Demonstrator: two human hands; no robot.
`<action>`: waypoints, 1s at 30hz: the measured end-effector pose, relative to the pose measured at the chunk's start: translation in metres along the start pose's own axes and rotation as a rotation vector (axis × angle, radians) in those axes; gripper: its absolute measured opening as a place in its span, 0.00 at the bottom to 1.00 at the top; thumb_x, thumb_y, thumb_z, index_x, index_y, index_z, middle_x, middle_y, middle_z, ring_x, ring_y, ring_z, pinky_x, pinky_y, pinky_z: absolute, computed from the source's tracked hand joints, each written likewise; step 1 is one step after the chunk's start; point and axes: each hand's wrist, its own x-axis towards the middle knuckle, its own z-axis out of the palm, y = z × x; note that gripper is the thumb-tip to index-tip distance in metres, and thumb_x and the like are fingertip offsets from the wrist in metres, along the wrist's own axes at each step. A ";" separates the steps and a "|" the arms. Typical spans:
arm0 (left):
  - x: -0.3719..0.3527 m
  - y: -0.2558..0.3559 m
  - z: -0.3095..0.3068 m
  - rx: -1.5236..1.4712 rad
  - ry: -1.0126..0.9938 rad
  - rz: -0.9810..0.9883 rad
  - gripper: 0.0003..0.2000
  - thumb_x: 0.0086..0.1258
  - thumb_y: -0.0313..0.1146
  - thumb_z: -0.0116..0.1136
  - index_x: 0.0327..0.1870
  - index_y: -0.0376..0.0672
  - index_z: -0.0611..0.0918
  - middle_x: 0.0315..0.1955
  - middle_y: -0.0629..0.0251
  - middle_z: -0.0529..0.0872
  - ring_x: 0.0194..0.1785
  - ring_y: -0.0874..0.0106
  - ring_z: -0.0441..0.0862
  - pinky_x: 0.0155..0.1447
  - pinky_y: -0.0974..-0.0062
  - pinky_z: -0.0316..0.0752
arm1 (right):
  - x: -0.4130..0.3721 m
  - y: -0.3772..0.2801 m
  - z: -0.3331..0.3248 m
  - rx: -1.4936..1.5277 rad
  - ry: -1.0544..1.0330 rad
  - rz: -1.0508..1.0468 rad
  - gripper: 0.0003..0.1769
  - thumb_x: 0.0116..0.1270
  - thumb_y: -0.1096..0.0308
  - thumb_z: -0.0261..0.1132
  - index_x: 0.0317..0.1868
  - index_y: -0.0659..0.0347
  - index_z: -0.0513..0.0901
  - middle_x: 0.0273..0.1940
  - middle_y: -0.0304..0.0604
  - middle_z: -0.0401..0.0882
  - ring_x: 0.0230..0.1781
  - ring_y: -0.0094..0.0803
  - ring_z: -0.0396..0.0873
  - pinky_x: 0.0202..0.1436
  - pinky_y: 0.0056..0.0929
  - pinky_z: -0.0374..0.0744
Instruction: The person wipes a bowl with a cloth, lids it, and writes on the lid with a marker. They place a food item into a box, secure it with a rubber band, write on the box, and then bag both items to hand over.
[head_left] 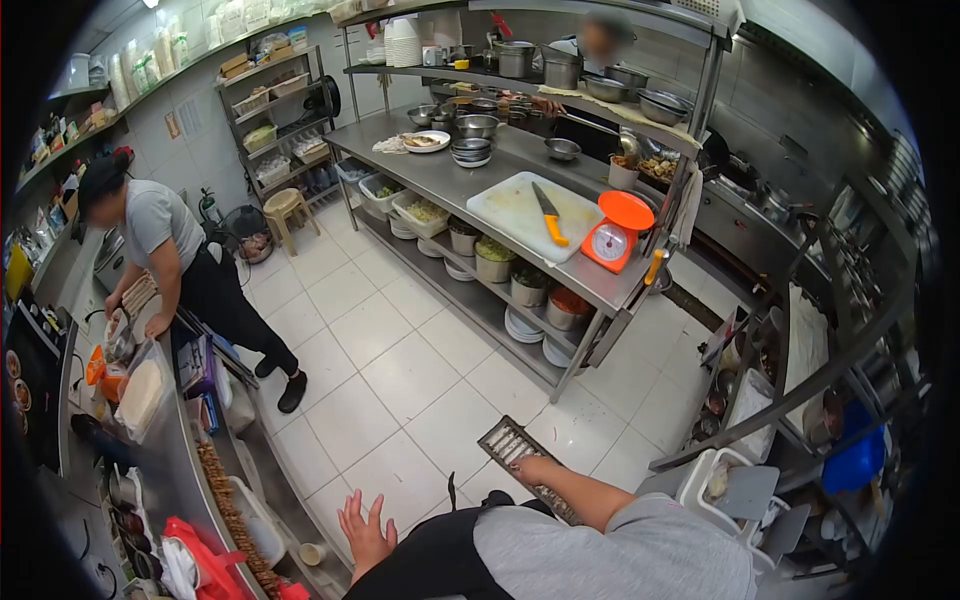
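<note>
My right hand point(537, 470) is low in front of me, its fingers closed on a long, dark slotted grate point(507, 440). Pale strips show through the slots, and my forearm covers part of the grate's near end. Off to the left, my left hand point(366, 532) is raised with its fingers spread and nothing in it. Below that hand's level I see my dark apron or trousers, and the white tiled floor point(400, 400) lies beyond.
A steel worktable point(400, 160) ahead carries a cutting board point(500, 205), a yellow-handled knife point(549, 214) and an orange scale point(612, 235). Left, a co-worker point(170, 240) bends over a counter. A wire rack point(850, 330) and a lidded bin point(715, 485) stand right.
</note>
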 end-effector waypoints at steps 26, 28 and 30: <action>0.464 0.021 0.132 -0.245 -0.146 0.341 0.25 0.60 0.30 0.65 0.61 0.52 0.78 0.70 0.51 0.63 0.74 0.47 0.57 0.75 0.41 0.49 | 0.098 0.147 -0.133 0.197 -0.011 0.472 0.23 0.68 0.53 0.61 0.60 0.49 0.80 0.59 0.48 0.78 0.60 0.46 0.77 0.60 0.46 0.77; 0.520 0.019 0.134 -0.252 -0.130 0.413 0.25 0.60 0.30 0.65 0.61 0.52 0.78 0.70 0.51 0.63 0.74 0.47 0.58 0.75 0.41 0.49 | 0.126 0.135 -0.162 0.204 0.089 0.378 0.22 0.69 0.54 0.60 0.61 0.50 0.78 0.58 0.48 0.78 0.59 0.47 0.77 0.60 0.46 0.78; 0.568 0.022 0.135 -0.248 -0.099 0.487 0.25 0.60 0.30 0.65 0.62 0.52 0.78 0.70 0.52 0.63 0.73 0.48 0.58 0.75 0.41 0.50 | 0.146 0.123 -0.187 0.225 0.160 0.356 0.21 0.69 0.55 0.60 0.60 0.49 0.79 0.58 0.48 0.78 0.59 0.48 0.77 0.60 0.46 0.78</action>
